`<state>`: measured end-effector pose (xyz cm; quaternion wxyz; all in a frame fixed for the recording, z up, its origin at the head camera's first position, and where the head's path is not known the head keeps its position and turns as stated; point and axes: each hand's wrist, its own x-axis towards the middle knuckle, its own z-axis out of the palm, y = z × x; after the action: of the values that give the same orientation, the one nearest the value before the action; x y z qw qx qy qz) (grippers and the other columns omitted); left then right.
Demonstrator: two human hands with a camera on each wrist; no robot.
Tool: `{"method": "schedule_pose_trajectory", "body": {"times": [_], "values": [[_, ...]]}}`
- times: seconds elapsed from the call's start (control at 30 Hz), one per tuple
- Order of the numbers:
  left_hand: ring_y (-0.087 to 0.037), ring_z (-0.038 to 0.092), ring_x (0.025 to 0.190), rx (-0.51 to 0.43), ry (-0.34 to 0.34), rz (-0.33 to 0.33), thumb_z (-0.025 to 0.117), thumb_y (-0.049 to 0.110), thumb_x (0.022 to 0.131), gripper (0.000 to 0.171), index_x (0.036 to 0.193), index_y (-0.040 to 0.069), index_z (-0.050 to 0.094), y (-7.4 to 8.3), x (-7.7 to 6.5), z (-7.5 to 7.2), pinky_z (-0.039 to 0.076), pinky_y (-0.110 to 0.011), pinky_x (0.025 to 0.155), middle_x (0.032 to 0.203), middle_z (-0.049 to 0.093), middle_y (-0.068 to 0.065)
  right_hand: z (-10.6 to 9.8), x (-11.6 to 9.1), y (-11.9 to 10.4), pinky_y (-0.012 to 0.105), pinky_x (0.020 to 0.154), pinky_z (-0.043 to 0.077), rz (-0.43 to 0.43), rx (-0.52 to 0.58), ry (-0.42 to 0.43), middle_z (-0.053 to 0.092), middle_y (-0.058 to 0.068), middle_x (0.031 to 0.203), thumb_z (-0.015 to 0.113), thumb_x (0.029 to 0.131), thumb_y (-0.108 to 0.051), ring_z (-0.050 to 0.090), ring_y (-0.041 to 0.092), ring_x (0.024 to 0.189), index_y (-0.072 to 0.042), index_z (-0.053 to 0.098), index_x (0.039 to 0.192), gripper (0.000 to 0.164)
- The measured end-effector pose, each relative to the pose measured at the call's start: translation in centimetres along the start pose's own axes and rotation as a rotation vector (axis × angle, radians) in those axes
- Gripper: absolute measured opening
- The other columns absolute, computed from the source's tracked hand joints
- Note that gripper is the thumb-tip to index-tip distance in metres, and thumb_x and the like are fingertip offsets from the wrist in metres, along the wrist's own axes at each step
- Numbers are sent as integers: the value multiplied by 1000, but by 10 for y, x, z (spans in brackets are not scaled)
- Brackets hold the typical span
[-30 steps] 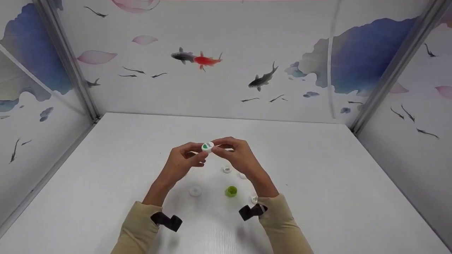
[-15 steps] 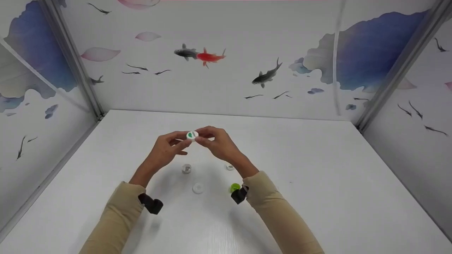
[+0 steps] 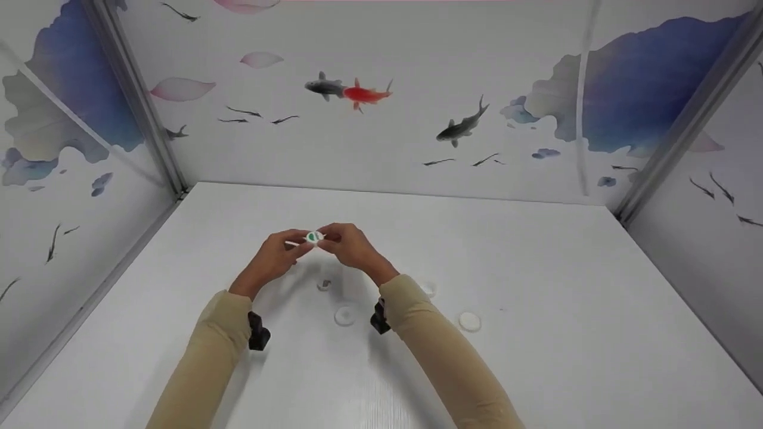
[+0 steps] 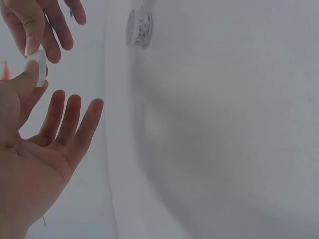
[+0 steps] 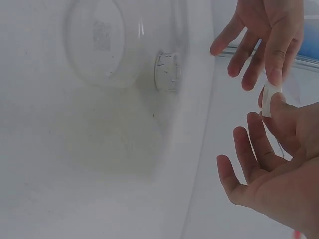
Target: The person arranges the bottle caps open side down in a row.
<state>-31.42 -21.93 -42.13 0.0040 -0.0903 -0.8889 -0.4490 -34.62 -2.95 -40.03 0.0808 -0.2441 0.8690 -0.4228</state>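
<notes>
While left fingers point(image 3: 305, 247) and right fingers point(image 3: 332, 244) pinch the white disc point(image 3: 315, 238), right sleeve point(image 3: 441, 339) partly hides a pale piece point(image 3: 430, 289) on tabletop point(image 3: 566, 268).

Disc point(image 3: 315, 238) wht+grn; sleeves point(image 3: 205, 351) tan; wrist cams point(image 3: 259, 333) blk; table point(image 3: 572, 357) wht; wall point(image 3: 405, 36) wht w/ red, blk fish point(image 3: 371, 95).

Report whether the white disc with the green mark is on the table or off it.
Off: the left hand and right hand pinch the white disc, and both wrist views show it raised above the table.
</notes>
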Motion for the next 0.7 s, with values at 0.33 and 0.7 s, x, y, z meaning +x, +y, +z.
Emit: {"method": "schedule_pose_trajectory", "body": {"times": [0.33, 0.7], "values": [[-41, 43, 140, 161, 17, -128, 57, 26, 103, 43, 140, 4, 56, -14, 4, 2, 34, -57, 117, 142, 52, -23, 18, 18, 9, 36, 96, 54, 61, -112, -17, 68, 10, 125, 63, 100, -21, 62, 21, 111, -11, 68, 129, 31], [-35, 56, 125, 149, -30, -185, 59, 22, 102, 37, 134, 4, 61, -26, 9, 7, 47, -50, 106, 137, 59, -20, 32, 26, 16, 31, 89, 54, 152, -128, -50, 71, 11, 119, 65, 98, -18, 63, 18, 100, -7, 70, 125, 29]]}}
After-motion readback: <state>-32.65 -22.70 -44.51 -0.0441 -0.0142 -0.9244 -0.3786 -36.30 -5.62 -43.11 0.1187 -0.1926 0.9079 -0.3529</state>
